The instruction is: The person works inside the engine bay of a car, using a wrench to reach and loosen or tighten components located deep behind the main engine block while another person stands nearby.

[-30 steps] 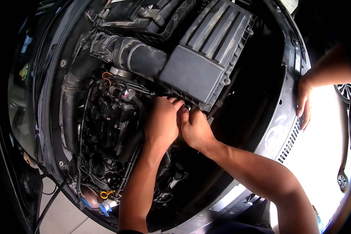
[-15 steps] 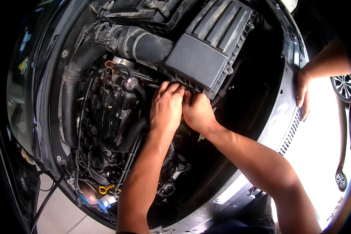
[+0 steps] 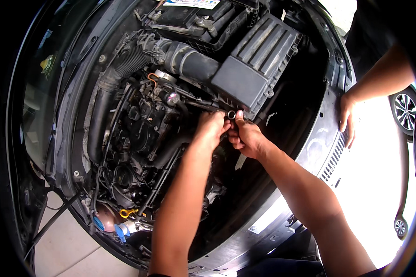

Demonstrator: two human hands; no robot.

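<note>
In the engine bay, both my hands meet just below the front corner of the black air filter box (image 3: 241,82). Between them shows the round open end of a dark hose (image 3: 231,115), with a shiny rim. My left hand (image 3: 211,128) is closed round the hose behind this end, its fingers bent. My right hand (image 3: 247,137) grips it from the other side, thumb up beside the opening and fingers curled beneath. A thin dark pipe (image 3: 196,105) runs from the engine towards my left hand; whether it joins the hose is hidden.
The engine (image 3: 143,127) lies left of my arms, with a ribbed intake duct (image 3: 130,64) above it. A battery (image 3: 189,18) sits at the far side. Another person's hand (image 3: 349,117) rests on the car's front edge at right. A yellow dipstick handle (image 3: 128,213) stands lower left.
The hose's round open end has come into sight between my hands, which have drawn back slightly from the filter box. My right thumb has lifted upright. The whole view has shifted.
</note>
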